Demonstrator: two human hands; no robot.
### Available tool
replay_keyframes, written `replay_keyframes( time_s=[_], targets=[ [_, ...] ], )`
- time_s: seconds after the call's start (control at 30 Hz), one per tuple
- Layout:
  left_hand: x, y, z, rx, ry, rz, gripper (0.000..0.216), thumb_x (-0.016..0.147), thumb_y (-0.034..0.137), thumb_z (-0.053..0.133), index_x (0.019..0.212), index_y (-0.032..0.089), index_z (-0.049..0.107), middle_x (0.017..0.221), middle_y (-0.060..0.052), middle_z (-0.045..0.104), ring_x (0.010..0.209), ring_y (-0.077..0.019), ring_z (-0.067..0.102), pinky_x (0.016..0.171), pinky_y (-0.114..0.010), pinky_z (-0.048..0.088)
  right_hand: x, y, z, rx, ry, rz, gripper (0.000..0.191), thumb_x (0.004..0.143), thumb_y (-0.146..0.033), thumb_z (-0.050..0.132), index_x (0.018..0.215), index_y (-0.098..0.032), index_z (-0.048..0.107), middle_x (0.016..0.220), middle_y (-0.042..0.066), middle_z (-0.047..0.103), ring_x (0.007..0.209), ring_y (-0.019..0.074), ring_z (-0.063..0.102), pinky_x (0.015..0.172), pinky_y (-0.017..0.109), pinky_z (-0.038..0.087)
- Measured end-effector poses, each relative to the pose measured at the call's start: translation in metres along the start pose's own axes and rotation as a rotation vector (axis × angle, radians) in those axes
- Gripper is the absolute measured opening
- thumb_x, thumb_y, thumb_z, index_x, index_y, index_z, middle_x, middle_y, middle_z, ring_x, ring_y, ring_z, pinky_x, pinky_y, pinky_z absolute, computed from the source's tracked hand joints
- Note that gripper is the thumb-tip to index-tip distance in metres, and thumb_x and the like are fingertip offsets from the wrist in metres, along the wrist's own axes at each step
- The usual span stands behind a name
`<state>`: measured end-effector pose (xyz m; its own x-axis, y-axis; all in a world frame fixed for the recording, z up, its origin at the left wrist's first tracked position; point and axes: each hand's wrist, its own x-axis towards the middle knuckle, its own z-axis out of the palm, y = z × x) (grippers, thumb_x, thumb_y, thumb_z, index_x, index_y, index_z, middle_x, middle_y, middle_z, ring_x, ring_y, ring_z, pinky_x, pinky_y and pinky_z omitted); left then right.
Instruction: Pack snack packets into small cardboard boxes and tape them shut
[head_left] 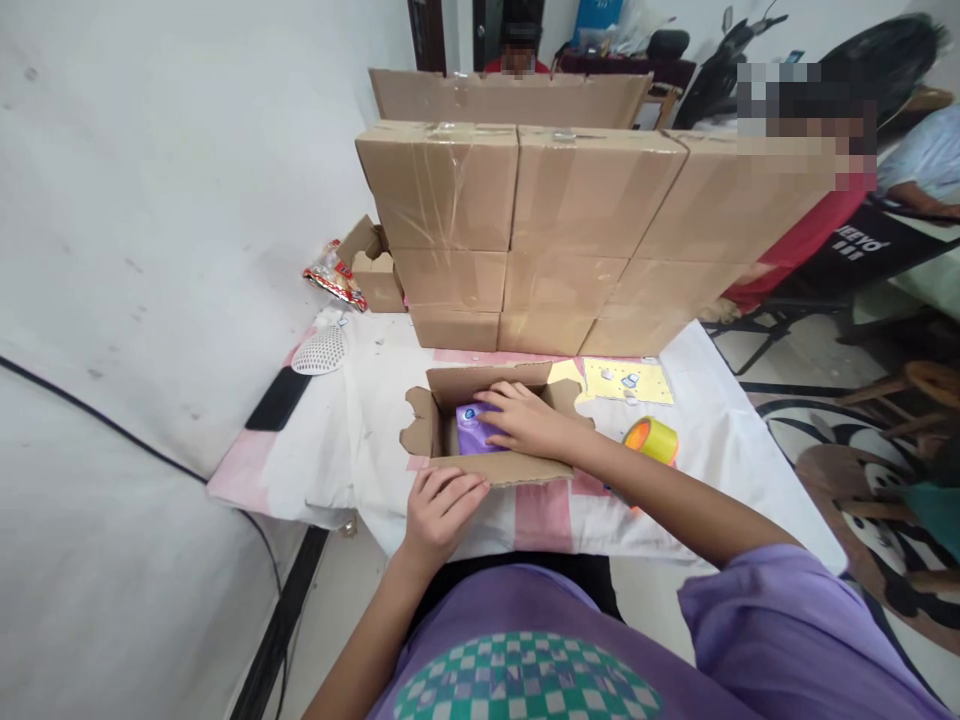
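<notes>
An open cardboard box (436, 412) lies in front of me on the table, its flaps folded outward. Inside it is a purple packet (471, 432), partly covered by my right hand (525, 418), whose fingers are bent over it; the thumb is hidden. My left hand (442, 505) has its fingers curled on the box's front flap (517, 468) near the left corner, with the thumb out of sight. Just right of the box, a roll of yellow tape (660, 438) is close to my right forearm.
Stacked cardboard boxes (562, 220) form a wall behind the open box. A black phone (279, 398), a white perforated piece (320, 350), a snack bag (334, 280) and a small open carton (377, 280) lie leftward. A person in red (795, 240) sits beyond, right.
</notes>
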<state>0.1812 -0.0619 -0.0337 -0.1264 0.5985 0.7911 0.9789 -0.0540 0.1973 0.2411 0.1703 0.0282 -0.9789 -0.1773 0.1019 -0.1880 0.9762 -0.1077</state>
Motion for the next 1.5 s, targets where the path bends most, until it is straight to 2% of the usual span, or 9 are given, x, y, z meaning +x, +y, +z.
replay_keyframes(
  time_s=[0.2,0.47,0.7,1.03,1.1,1.2,1.3,1.4,1.5],
  targets=[
    [-0.004,-0.001,0.004,-0.012,-0.018,-0.011,0.023,0.089,0.009,0.067,0.107,0.023,0.069,0.099,-0.004,0.080,0.090,-0.0190,0.063,0.082,-0.036,0.047,0.005,-0.011,-0.014,-0.018,-0.334,0.531,0.041,0.098,-0.042,0.057,0.120,-0.008,0.065,0.111,0.023,0.070,0.105,0.0373,0.069,0.088,0.046,0.052],
    [-0.003,-0.004,0.007,-0.024,-0.020,-0.017,0.023,0.090,0.010,0.066,0.107,0.023,0.070,0.099,-0.004,0.079,0.089,-0.0194,0.063,0.082,-0.037,0.047,0.013,0.002,0.005,0.218,-0.462,0.591,0.058,0.090,-0.047,0.066,0.134,-0.011,0.054,0.137,0.027,0.054,0.095,0.0301,0.073,0.079,0.035,0.054],
    [-0.004,-0.002,0.009,-0.019,-0.021,0.028,0.026,0.087,0.006,0.067,0.108,0.022,0.069,0.100,-0.004,0.079,0.090,-0.0197,0.063,0.083,-0.037,0.046,-0.007,0.013,0.014,0.390,-0.312,0.529,0.043,0.095,-0.035,0.056,0.133,-0.016,0.056,0.130,0.018,0.055,0.097,0.0253,0.070,0.088,0.034,0.052],
    [-0.007,-0.003,-0.002,0.015,-0.087,-0.002,0.031,0.085,0.005,0.070,0.110,0.023,0.067,0.103,-0.004,0.077,0.097,-0.0207,0.062,0.088,-0.038,0.046,0.008,-0.022,-0.016,0.109,-0.163,0.596,0.026,0.098,-0.028,0.053,0.112,-0.015,0.069,0.109,0.018,0.073,0.102,0.0326,0.070,0.085,0.040,0.052],
    [-0.009,-0.006,-0.005,0.092,-0.014,-0.040,0.039,0.083,0.008,0.074,0.116,0.025,0.066,0.109,-0.006,0.074,0.103,-0.0217,0.062,0.094,-0.039,0.046,-0.006,-0.022,-0.027,0.102,0.034,0.572,0.025,0.099,-0.032,0.051,0.108,-0.018,0.071,0.103,0.014,0.075,0.099,0.0305,0.070,0.088,0.042,0.051],
    [-0.013,-0.020,-0.008,0.151,0.174,-0.284,0.073,0.076,0.021,0.084,0.141,0.025,0.052,0.135,-0.015,0.060,0.126,-0.0284,0.055,0.104,-0.047,0.046,-0.044,-0.011,-0.032,0.139,0.564,0.654,0.026,0.098,-0.036,0.052,0.110,-0.020,0.069,0.108,0.013,0.073,0.107,0.0299,0.066,0.097,0.045,0.049],
    [-0.016,-0.038,-0.010,-0.082,0.155,-0.570,0.101,0.074,0.033,0.085,0.157,0.026,0.027,0.154,-0.020,0.043,0.141,-0.0320,0.045,0.108,-0.050,0.047,-0.083,0.003,-0.016,0.420,0.869,0.803,0.037,0.096,-0.044,0.053,0.122,-0.019,0.062,0.114,0.014,0.071,0.107,0.0283,0.066,0.094,0.044,0.052],
    [-0.014,-0.049,-0.008,-0.342,0.062,-0.682,0.105,0.079,0.036,0.081,0.159,0.031,0.014,0.163,-0.021,0.033,0.144,-0.0304,0.046,0.110,-0.049,0.047,-0.104,0.005,0.008,0.814,0.687,0.723,0.046,0.101,-0.048,0.044,0.135,-0.020,0.055,0.117,0.012,0.073,0.112,0.0258,0.068,0.098,0.044,0.053],
    [-0.006,-0.049,-0.005,-0.449,-0.063,-0.710,0.093,0.086,0.038,0.074,0.158,0.031,0.017,0.153,-0.019,0.049,0.136,-0.0289,0.055,0.103,-0.047,0.053,-0.108,-0.004,0.025,0.854,0.527,0.551,0.046,0.104,-0.049,0.038,0.130,-0.022,0.064,0.137,0.011,0.067,0.133,0.0264,0.056,0.115,0.050,0.041]
  ],
)
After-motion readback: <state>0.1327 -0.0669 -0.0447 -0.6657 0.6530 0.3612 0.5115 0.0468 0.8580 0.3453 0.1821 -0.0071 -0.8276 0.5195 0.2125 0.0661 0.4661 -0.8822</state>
